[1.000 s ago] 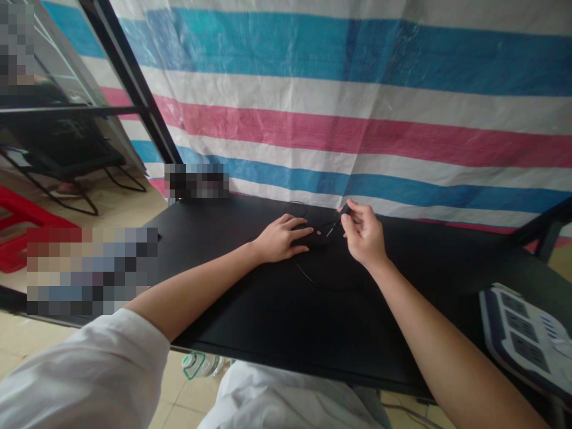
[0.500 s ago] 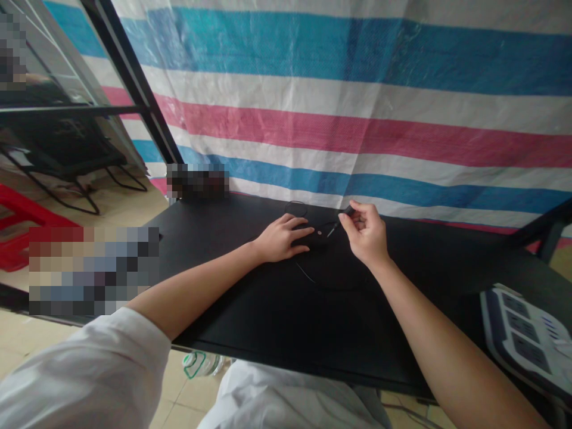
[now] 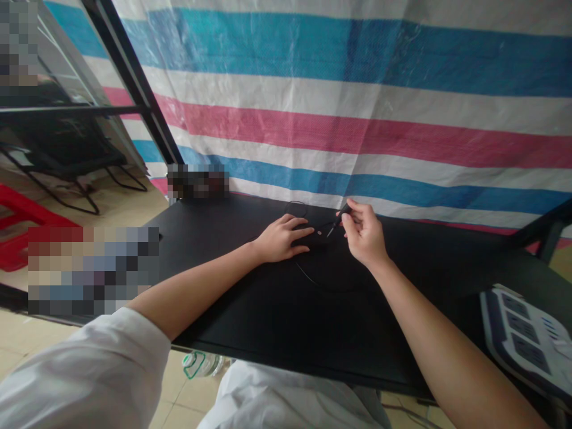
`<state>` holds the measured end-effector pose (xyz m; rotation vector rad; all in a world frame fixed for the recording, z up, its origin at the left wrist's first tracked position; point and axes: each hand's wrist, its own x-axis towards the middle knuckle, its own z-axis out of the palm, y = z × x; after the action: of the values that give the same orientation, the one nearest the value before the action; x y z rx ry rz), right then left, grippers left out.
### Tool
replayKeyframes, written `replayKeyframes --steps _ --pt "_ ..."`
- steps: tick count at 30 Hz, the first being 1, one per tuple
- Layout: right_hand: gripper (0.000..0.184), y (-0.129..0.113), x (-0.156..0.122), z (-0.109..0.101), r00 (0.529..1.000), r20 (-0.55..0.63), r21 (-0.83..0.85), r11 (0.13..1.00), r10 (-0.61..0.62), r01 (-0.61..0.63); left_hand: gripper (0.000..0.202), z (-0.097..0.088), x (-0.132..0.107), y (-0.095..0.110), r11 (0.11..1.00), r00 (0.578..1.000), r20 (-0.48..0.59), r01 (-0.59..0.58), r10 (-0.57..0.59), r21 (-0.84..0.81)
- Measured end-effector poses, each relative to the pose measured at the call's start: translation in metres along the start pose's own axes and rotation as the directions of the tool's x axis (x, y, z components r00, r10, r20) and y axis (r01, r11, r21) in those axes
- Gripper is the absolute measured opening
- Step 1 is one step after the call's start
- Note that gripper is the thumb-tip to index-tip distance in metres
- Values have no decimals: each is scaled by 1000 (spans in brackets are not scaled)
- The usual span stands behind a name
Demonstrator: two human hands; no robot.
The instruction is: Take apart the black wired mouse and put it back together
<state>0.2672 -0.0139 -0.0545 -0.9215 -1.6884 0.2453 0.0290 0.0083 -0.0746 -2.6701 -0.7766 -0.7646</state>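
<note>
A small black corded device [image 3: 316, 241], most likely a computer mouse, is lying near the far edge of the black surface [image 3: 268, 316], with a pale round spot showing on its top. The left hand [image 3: 281, 238] is cupping it from above, its grip closed down over the device and pinning it in place, and the fingers are hiding most of its shape. The right hand [image 3: 364, 235] is hovering just beside it, its grip closed in a pinch on a slim black-handled tool [image 3: 342, 215], probably a small screwdriver. The tool's thin metal shaft is slanting down toward the device.

The hands are working together at this one spot, one steadying and one bringing the tip in close. From this view, I cannot tell whether the tip is touching the device or only near it, and the pinching fingers are hiding part of the handle.

A thin black cord [image 3: 322, 285] is looping across the surface on both the near and far sides of the device. Its ends are hard to follow against the black top.

Farther out, a white-and-navy panel with dark rectangular sections [image 3: 522, 336] is sitting at the right edge, cut off by the frame. A striped plastic tarp [image 3: 357, 113] is hanging behind the surface, and a white sleeve [image 3: 75, 381] is covering the left arm. Blurred patches are hiding whatever is lying at the far left of the surface.
</note>
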Motion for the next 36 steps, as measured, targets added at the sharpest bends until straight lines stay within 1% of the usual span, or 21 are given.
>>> replayKeyframes --steps 4,10,16,19,22,25,29,31,36 --pt "38 1 1 -1 1000 -25 -35 999 -2 1 47 -1 0 0 1000 1000 -1 -7 7 8" --pt "35 0 4 -1 995 -77 -84 995 -62 56 48 -1 0 0 1000 1000 17 7 -7 -7" --pt "35 4 4 -1 994 -99 -95 995 -52 43 48 -2 1 1 1000 1000 24 14 -14 -15" --pt "37 4 4 -1 995 -91 -81 996 -43 35 48 -3 1 1 1000 999 31 14 -13 -18" --pt "39 1 3 -2 999 -50 -46 999 -22 20 48 -3 1 1 1000 999 37 14 -14 -20" --pt "36 -1 3 -2 999 -11 -10 999 -40 40 47 -3 1 1 1000 999 38 17 -16 -17" --pt "36 0 3 -3 999 15 -5 999 -47 47 48 -3 1 1 1000 999 33 18 -18 -16" --pt "36 1 3 -3 999 9 -14 999 -43 43 48 -3 0 2 1000 999 33 18 -18 -16" --pt "33 3 6 -4 995 -63 -68 995 -71 67 48 -4 1 2 1000 999 36 17 -17 -15"
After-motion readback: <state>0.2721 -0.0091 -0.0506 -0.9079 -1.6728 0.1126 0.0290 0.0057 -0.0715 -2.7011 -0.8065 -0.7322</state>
